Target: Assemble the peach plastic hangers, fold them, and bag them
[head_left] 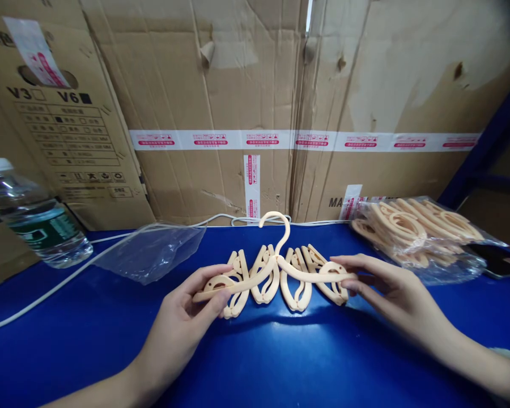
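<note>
An unfolded cream plastic hanger (255,280) is held level above the blue table, its hook pointing up. My left hand (181,320) pinches the hanger's left arm end between thumb and fingers. At the other end, my right hand (402,300) grips the right arm tip with thumb and fingertips. Behind and below the hanger, several folded hangers (297,294) of the same colour lie in a row on the table, partly covered by its arms.
Bagged folded hangers (416,229) lie at the right, beside a dark flat object (504,262). An empty clear bag (153,252), a white cable (46,300) and a water bottle (38,218) are at the left. Cardboard boxes (212,181) stand along the back.
</note>
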`<state>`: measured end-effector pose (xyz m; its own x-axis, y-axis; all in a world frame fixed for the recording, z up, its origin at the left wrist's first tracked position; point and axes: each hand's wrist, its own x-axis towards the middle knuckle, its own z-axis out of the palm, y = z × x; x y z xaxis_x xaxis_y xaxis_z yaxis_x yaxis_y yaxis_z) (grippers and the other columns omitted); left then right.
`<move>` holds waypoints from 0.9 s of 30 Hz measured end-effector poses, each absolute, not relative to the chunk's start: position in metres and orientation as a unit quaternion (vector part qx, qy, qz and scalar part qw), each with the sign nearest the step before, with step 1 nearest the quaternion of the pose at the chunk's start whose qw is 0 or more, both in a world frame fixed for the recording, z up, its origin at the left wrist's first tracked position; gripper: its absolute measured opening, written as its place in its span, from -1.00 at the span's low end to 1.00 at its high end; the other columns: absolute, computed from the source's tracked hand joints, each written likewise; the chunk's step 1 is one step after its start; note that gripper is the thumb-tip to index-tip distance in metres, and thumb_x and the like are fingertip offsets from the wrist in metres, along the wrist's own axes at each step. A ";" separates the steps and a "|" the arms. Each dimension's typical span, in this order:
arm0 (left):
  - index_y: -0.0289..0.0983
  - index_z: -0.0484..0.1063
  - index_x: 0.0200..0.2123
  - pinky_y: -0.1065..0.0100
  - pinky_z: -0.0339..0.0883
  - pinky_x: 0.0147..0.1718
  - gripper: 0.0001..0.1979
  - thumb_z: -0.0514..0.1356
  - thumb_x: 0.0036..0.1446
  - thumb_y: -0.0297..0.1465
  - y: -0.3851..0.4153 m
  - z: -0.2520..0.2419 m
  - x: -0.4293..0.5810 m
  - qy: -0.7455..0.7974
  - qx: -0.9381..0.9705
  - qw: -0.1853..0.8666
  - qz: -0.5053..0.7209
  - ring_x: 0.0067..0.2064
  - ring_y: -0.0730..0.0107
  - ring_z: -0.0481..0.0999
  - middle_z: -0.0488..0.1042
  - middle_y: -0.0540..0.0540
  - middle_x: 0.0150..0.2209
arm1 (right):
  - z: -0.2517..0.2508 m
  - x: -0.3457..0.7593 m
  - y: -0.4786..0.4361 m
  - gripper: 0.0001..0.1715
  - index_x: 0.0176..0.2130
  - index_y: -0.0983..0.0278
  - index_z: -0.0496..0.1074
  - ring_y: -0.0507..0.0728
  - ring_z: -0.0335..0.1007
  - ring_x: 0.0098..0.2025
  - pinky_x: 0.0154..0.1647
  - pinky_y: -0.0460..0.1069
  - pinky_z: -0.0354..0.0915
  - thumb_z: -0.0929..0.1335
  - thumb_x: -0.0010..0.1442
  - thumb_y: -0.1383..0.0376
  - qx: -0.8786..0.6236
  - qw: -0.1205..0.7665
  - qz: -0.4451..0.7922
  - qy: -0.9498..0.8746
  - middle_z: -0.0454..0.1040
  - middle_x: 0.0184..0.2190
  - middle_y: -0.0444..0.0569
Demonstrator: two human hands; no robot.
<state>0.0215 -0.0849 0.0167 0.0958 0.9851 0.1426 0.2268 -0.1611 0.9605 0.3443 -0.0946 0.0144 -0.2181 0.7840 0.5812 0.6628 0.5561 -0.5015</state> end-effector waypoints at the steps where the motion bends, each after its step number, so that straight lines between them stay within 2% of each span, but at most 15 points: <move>1: -0.21 0.41 -0.01 0.50 0.40 -0.37 -0.54 0.32 0.05 -0.15 -0.085 0.017 0.022 0.493 0.605 0.419 0.465 -0.39 0.45 0.48 0.55 0.02 -0.38 | 0.017 0.344 -0.093 -0.71 -0.02 0.19 0.48 0.18 0.55 -0.21 -0.26 0.01 0.49 0.33 0.29 0.18 -0.477 0.421 0.118 -0.762 0.59 -0.18 0.02; 4: -0.22 0.33 0.05 0.48 0.46 -0.33 -0.47 0.35 0.04 -0.20 -0.085 0.016 0.024 0.473 0.585 0.435 0.495 -0.37 0.42 0.53 0.56 0.01 -0.37 | 0.025 0.343 -0.092 -0.70 -0.08 0.19 0.54 0.22 0.51 -0.14 -0.14 0.07 0.44 0.34 0.27 0.12 -0.484 0.429 0.201 -0.736 0.57 -0.15 0.03; 6: -0.22 0.26 0.09 0.48 0.48 -0.35 -0.44 0.35 0.05 -0.23 -0.086 0.014 0.027 0.450 0.580 0.459 0.500 -0.39 0.43 0.53 0.56 0.02 -0.38 | 0.026 0.338 -0.093 -0.71 -0.10 0.20 0.53 0.16 0.49 -0.22 -0.19 0.04 0.42 0.34 0.28 0.12 -0.467 0.431 0.267 -0.724 0.55 -0.21 0.01; 9: -0.20 0.19 0.12 0.49 0.48 -0.38 -0.44 0.32 0.11 -0.29 -0.087 0.010 0.031 0.418 0.587 0.490 0.491 -0.37 0.43 0.53 0.57 0.00 -0.34 | 0.021 0.325 -0.099 -0.69 -0.03 0.18 0.37 0.05 0.41 -0.42 -0.39 -0.04 0.39 0.37 0.26 0.13 -0.430 0.469 0.416 -0.649 0.47 -0.40 -0.11; 12: -0.13 0.06 0.17 0.48 0.48 -0.40 -0.39 0.29 0.15 -0.33 -0.089 0.006 0.034 0.401 0.593 0.505 0.482 -0.37 0.43 0.54 0.58 0.01 -0.34 | 0.012 0.312 -0.103 -0.60 -0.09 0.14 0.22 0.00 0.40 -0.45 -0.41 -0.09 0.39 0.45 0.19 0.18 -0.390 0.496 0.546 -0.550 0.45 -0.42 -0.19; 15: -0.10 0.11 0.01 0.46 0.49 -0.41 -0.55 0.28 0.16 -0.34 -0.091 0.006 0.036 0.393 0.597 0.502 0.488 -0.41 0.44 0.54 0.56 0.08 -0.39 | 0.008 0.304 -0.108 -0.66 -0.25 0.20 0.24 -0.03 0.42 -0.41 -0.34 -0.11 0.39 0.48 0.17 0.21 -0.369 0.454 0.613 -0.531 0.46 -0.39 -0.17; 18: -0.15 0.17 -0.24 0.47 0.48 -0.42 -0.71 0.29 0.13 -0.34 -0.093 0.008 0.036 0.405 0.608 0.472 0.493 -0.38 0.42 0.54 0.52 0.09 -0.41 | 0.013 0.301 -0.115 -0.76 -0.25 0.24 0.37 0.02 0.44 -0.28 -0.23 -0.08 0.40 0.46 0.19 0.19 -0.340 0.390 0.615 -0.595 0.48 -0.27 -0.08; 20: -0.20 0.25 -0.36 0.53 0.44 -0.46 -0.77 0.30 0.10 -0.34 -0.095 0.010 0.036 0.422 0.631 0.437 0.482 -0.39 0.44 0.53 0.49 0.07 -0.42 | 0.020 0.301 -0.122 -0.75 -0.11 0.20 0.45 0.09 0.44 -0.13 -0.12 -0.03 0.40 0.43 0.22 0.18 -0.340 0.347 0.598 -0.638 0.47 -0.11 -0.02; 22: -0.24 0.32 -0.46 0.58 0.40 -0.49 -0.80 0.30 0.08 -0.34 -0.097 0.013 0.035 0.433 0.654 0.412 0.463 -0.43 0.49 0.50 0.47 0.05 -0.44 | 0.026 0.302 -0.129 -0.66 0.03 0.11 0.45 0.15 0.41 -0.01 -0.01 0.05 0.38 0.39 0.26 0.16 -0.348 0.301 0.584 -0.669 0.43 0.05 0.00; 24: -0.25 0.37 -0.50 0.57 0.41 -0.50 -0.81 0.29 0.06 -0.34 -0.098 0.015 0.035 0.434 0.664 0.410 0.449 -0.45 0.50 0.48 0.47 0.04 -0.44 | 0.032 0.303 -0.134 -0.60 0.11 0.03 0.42 0.18 0.38 0.07 0.09 0.11 0.33 0.37 0.28 0.15 -0.349 0.263 0.574 -0.693 0.37 0.16 -0.01; 27: -0.25 0.40 -0.50 0.54 0.45 -0.47 -0.83 0.30 0.05 -0.35 -0.099 0.015 0.035 0.426 0.664 0.423 0.445 -0.44 0.46 0.50 0.48 0.03 -0.44 | 0.034 0.304 -0.136 -0.56 0.16 -0.03 0.38 0.20 0.32 0.16 0.17 0.16 0.28 0.36 0.29 0.16 -0.351 0.233 0.559 -0.714 0.33 0.22 -0.04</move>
